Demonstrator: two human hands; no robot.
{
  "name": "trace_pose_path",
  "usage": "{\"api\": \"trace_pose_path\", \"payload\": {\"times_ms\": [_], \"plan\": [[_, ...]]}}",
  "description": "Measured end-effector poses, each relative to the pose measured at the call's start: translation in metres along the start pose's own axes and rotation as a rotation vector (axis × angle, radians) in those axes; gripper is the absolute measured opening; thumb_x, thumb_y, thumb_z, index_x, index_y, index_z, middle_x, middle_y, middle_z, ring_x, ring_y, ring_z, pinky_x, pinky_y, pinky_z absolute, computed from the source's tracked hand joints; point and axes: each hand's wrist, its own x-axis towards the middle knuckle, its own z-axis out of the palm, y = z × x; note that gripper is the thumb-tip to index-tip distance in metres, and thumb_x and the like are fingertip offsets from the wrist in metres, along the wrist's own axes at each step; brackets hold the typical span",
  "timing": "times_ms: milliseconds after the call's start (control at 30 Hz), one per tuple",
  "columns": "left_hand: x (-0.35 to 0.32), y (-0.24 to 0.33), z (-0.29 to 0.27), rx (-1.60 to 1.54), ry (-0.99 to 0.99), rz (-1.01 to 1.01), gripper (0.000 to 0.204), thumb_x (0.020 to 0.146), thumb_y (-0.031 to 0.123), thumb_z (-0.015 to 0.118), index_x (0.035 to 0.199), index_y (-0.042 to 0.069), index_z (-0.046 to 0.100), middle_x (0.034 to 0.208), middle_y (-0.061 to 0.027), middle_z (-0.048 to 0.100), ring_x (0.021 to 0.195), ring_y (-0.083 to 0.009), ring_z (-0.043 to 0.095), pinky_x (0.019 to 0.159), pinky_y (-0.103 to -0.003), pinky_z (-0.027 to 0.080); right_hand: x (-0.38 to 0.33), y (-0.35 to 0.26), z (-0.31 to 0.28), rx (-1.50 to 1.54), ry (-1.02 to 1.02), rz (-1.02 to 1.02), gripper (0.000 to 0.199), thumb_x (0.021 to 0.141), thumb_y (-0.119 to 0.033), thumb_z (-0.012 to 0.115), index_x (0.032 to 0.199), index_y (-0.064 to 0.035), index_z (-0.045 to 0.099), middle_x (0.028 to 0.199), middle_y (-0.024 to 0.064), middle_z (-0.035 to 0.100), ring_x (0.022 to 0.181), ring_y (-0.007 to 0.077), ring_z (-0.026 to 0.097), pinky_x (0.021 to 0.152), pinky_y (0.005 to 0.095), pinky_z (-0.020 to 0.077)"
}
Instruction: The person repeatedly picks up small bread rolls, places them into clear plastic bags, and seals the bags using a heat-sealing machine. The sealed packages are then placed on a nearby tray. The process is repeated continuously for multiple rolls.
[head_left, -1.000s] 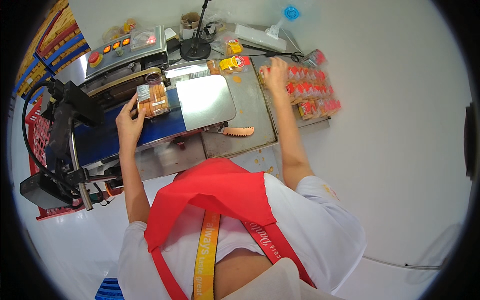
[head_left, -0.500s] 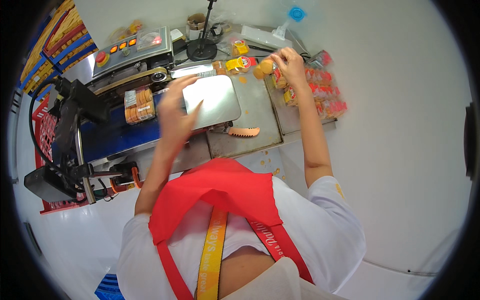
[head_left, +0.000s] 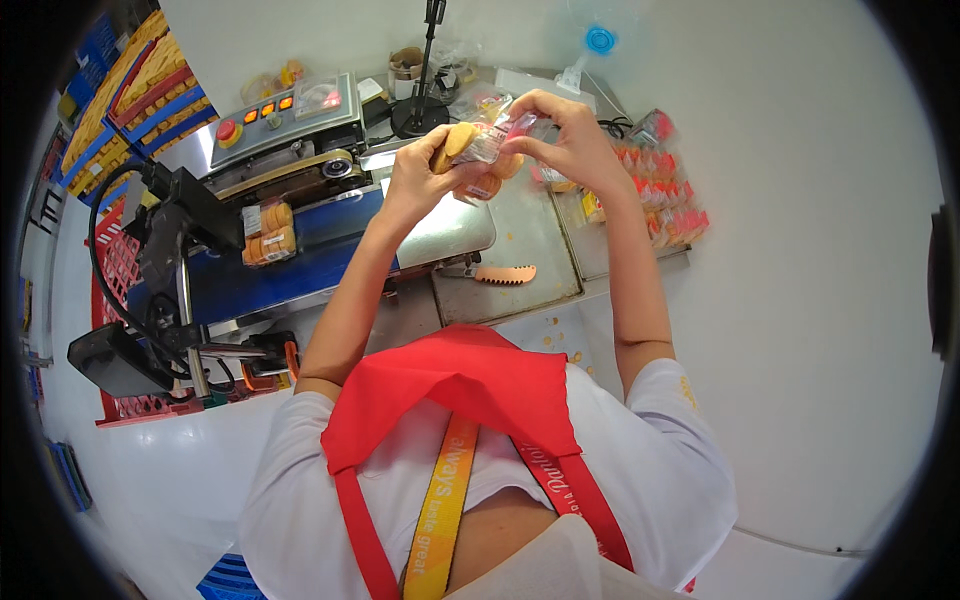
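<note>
Above the metal plate [head_left: 450, 228] I hold a clear bag of round golden biscuits [head_left: 483, 160] between both hands. My left hand [head_left: 415, 180] is closed round its left side, thumb towards the biscuits. My right hand [head_left: 570, 145] pinches the loose clear and pink film at the bag's right end. Part of the bag is hidden behind my fingers. On the blue conveyor belt [head_left: 320, 240], left of my hands, lies another clear pack of biscuits [head_left: 268, 235]. A knife with an orange handle [head_left: 505, 274] rests on the metal tray [head_left: 470, 307] nearer to me.
Several filled biscuit bags with red tops [head_left: 660, 190] stand in rows at the right. Behind the belt is a control box [head_left: 285, 115] with a red button. A black stand [head_left: 420, 112] rises at the back, and a black device on a bracket [head_left: 190, 220] overhangs the belt's left side.
My right hand has come left with the biscuits. My left hand has moved right from over the plate and now grips the bag too.
</note>
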Motion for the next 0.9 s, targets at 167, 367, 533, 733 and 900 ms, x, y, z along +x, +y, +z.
{"api": "trace_pose_path", "payload": {"times_ms": [167,367,533,733,900], "plan": [[-0.002,-0.025,-0.008,-0.405,-0.101,-0.116,0.039,0.085,0.023,0.069,0.117,0.004,0.057,0.095,-0.001,0.065,0.084,-0.0066,0.06,0.073,-0.025,0.05,0.009,-0.003,-0.01,0.06,-0.076,0.121,0.021,0.08,-0.02,0.071,0.08,-0.0005,0.063,0.076,0.0013,0.06,0.071,0.0097,0.051,0.067,0.0268,0.0429],[-0.008,-0.053,-0.022,-0.644,-0.261,-0.272,0.05,0.092,0.044,0.052,0.118,0.001,0.051,0.109,-0.0073,0.062,0.098,-0.014,0.061,0.087,-0.03,0.05,0.017,-0.02,-0.002,0.101,-0.174,0.201,0.021,0.084,-0.021,0.067,0.079,-0.0013,0.066,0.07,0.0011,0.059,0.067,0.009,0.05,0.063,0.0265,0.0414],[-0.02,-0.043,-0.011,-0.911,-0.158,-0.398,0.052,0.091,0.046,0.052,0.119,0.001,0.051,0.107,-0.008,0.062,0.093,-0.0141,0.062,0.085,-0.03,0.051,0.019,-0.004,0.012,0.27,-0.089,-0.184,0.017,0.084,-0.019,0.065,0.08,-0.0022,0.066,0.069,0.0028,0.061,0.059,0.0121,0.053,0.059,0.0243,0.0433],[-0.031,-0.077,-0.013,-1.469,-0.436,-0.43,0.059,0.089,0.05,0.053,0.124,0.004,0.048,0.113,-0.0099,0.06,0.101,-0.0192,0.06,0.086,-0.034,0.05,0.029,-0.02,0.004,0.358,-0.395,0.101,0.009,0.082,-0.01,0.066,0.08,-0.0009,0.065,0.079,0.0041,0.062,0.084,0.0134,0.059,0.075,0.0242,0.047],[-0.032,-0.044,-0.019,-1.021,-0.071,-0.292,0.057,0.091,0.043,0.053,0.128,0.0,0.044,0.121,-0.0081,0.056,0.11,-0.0163,0.055,0.094,-0.034,0.046,0.024,0.032,0.014,0.784,0.28,0.281,0.053,0.081,-0.01,0.068,0.127,-0.0084,0.041,0.106,0.0031,0.06,0.087,0.0157,0.06,0.078,0.0273,0.0487]]}}
